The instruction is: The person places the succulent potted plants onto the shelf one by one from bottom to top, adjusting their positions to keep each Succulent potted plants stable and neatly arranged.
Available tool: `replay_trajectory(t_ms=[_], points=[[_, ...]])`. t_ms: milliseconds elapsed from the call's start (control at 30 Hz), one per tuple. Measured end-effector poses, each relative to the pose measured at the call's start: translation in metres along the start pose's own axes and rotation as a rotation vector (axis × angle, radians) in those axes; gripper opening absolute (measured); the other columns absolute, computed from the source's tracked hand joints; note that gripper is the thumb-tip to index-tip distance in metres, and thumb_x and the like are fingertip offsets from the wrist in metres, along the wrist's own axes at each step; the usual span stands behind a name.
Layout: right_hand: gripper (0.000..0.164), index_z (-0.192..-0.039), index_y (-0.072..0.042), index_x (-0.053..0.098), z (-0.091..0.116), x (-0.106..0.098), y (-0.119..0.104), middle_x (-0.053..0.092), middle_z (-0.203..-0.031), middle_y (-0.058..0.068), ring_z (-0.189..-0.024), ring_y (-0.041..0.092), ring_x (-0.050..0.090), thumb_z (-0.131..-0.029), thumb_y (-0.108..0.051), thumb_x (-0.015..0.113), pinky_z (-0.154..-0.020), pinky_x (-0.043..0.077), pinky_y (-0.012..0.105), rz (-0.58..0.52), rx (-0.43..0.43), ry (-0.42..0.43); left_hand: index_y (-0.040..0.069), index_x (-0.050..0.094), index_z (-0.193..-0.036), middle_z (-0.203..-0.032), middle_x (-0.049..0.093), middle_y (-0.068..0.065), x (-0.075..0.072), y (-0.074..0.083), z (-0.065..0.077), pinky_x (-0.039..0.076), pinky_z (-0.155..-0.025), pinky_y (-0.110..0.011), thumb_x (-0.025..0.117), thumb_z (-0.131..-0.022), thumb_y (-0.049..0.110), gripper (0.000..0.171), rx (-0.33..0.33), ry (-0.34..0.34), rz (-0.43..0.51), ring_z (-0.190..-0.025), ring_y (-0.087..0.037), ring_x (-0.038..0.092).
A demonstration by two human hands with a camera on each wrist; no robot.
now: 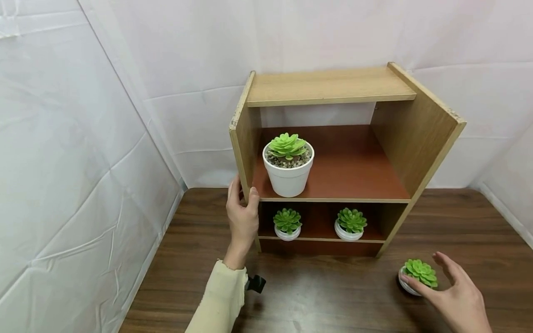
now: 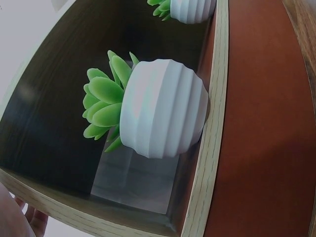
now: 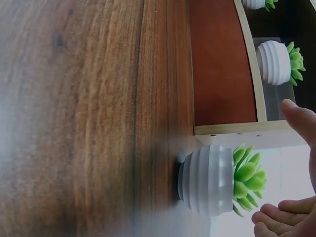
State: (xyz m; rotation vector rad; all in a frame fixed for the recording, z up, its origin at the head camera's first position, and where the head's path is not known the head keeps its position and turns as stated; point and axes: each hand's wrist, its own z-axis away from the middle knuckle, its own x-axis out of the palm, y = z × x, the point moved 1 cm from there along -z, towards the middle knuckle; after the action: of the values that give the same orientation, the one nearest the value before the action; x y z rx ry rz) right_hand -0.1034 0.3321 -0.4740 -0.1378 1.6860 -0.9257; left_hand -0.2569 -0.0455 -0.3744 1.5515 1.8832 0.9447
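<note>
My left hand (image 1: 242, 219) grips the left side panel (image 1: 241, 134) of a small wooden shelf (image 1: 420, 134), thumb in front and fingers behind. Only part of that hand (image 2: 17, 217) shows at the corner of the left wrist view. On the table at the lower right sits a green artificial succulent in a small white ribbed pot (image 1: 421, 273). Around this plant my right hand (image 1: 455, 293) is spread, thumb and fingers apart. In the right wrist view its fingers (image 3: 281, 219) stand beside the leaves, with a gap to the pot (image 3: 207, 180).
A larger white pot with a succulent (image 1: 289, 173) stands on the shelf's upper board, at the left. Two small potted succulents, one left (image 1: 287, 224) and one right (image 1: 350, 225), sit in the lower compartment. White cloth (image 1: 104, 138) surrounds the brown wooden table (image 1: 325, 296).
</note>
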Motion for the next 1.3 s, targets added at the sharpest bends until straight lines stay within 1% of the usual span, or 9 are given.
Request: replay_trajectory(t_ms=[167,333,467,533,700,867,1033,1200,1300], points=[[0.109,-0.149,0.008,0.029,0.000,0.001,0.004,0.039,-0.142,0.033,-0.125,0.055,0.036,-0.075,-0.054,0.081,-0.090,0.031,0.068,-0.012,-0.010,0.005,-0.009,0.047,-0.139,-0.124,0.053,-0.025,0.000,0.001,-0.001,0.046,-0.078,-0.039,0.051,-0.093,-0.006,0.047,0.006,0.003,0.004,-0.098,-0.029,0.053],[0.106,-0.147,0.010,0.031,0.000,0.002,0.007,0.041,-0.140,0.033,-0.126,0.054,0.036,-0.076,-0.051,0.081,-0.093,0.029,0.068,-0.025,-0.016,0.017,-0.008,0.046,-0.141,-0.125,0.052,-0.024,0.000,0.000,0.000,0.045,-0.077,-0.035,0.051,-0.094,-0.005,0.048,-0.009,-0.012,0.003,-0.098,-0.029,0.053],[0.109,-0.149,0.009,0.029,0.000,0.005,0.008,0.040,-0.142,0.033,-0.127,0.053,0.036,-0.076,-0.053,0.080,-0.096,0.029,0.066,-0.046,0.047,-0.007,-0.008,0.046,-0.141,-0.125,0.053,-0.024,0.000,0.000,0.001,0.046,-0.077,-0.035,0.051,-0.094,-0.005,0.048,-0.009,-0.012,0.003,-0.097,-0.030,0.053],[0.111,-0.151,0.007,0.027,0.000,0.006,0.008,0.039,-0.144,0.032,-0.127,0.051,0.038,-0.076,-0.056,0.079,-0.097,0.030,0.064,-0.068,0.091,-0.022,-0.008,0.046,-0.140,-0.124,0.053,-0.024,0.000,0.000,0.001,0.045,-0.077,-0.035,0.051,-0.094,-0.005,0.047,-0.004,-0.010,0.003,-0.096,-0.030,0.053],[0.113,-0.154,0.002,0.024,0.001,0.008,0.011,0.036,-0.148,0.028,-0.129,0.048,0.038,-0.075,-0.058,0.078,-0.100,0.030,0.062,-0.116,0.174,-0.047,-0.008,0.047,-0.141,-0.124,0.053,-0.024,0.001,0.001,0.001,0.045,-0.075,-0.036,0.051,-0.094,-0.005,0.047,0.001,-0.013,0.013,-0.095,-0.029,0.052],[0.114,-0.153,0.003,0.024,0.001,0.011,0.013,0.034,-0.149,0.029,-0.129,0.050,0.037,-0.075,-0.060,0.077,-0.098,0.032,0.063,-0.137,0.197,-0.051,-0.008,0.046,-0.141,-0.126,0.052,-0.025,0.001,0.002,-0.001,0.045,-0.077,-0.037,0.051,-0.094,-0.005,0.048,0.005,-0.013,0.011,-0.096,-0.028,0.052],[0.114,-0.153,0.003,0.025,-0.001,0.014,0.015,0.034,-0.147,0.032,-0.128,0.051,0.037,-0.074,-0.062,0.077,-0.095,0.035,0.062,-0.108,0.223,-0.069,-0.009,0.045,-0.142,-0.127,0.051,-0.025,0.001,0.003,-0.002,0.046,-0.077,-0.038,0.051,-0.094,-0.004,0.048,0.007,-0.018,0.016,-0.096,-0.029,0.053],[0.112,-0.151,0.004,0.028,-0.004,0.016,0.016,0.036,-0.146,0.033,-0.126,0.051,0.040,-0.075,-0.064,0.074,-0.092,0.037,0.061,-0.083,0.242,-0.085,-0.009,0.044,-0.142,-0.131,0.050,-0.025,0.000,0.003,-0.002,0.045,-0.082,-0.039,0.051,-0.095,-0.004,0.048,0.003,-0.025,0.024,-0.105,-0.031,0.052],[0.111,-0.151,0.005,0.029,-0.004,0.016,0.016,0.036,-0.145,0.033,-0.124,0.051,0.042,-0.076,-0.065,0.073,-0.090,0.038,0.060,-0.076,0.235,-0.093,-0.009,0.044,-0.142,-0.131,0.049,-0.025,0.000,0.003,-0.001,0.045,-0.082,-0.038,0.051,-0.095,-0.005,0.048,-0.005,-0.024,0.026,-0.106,-0.031,0.052]])
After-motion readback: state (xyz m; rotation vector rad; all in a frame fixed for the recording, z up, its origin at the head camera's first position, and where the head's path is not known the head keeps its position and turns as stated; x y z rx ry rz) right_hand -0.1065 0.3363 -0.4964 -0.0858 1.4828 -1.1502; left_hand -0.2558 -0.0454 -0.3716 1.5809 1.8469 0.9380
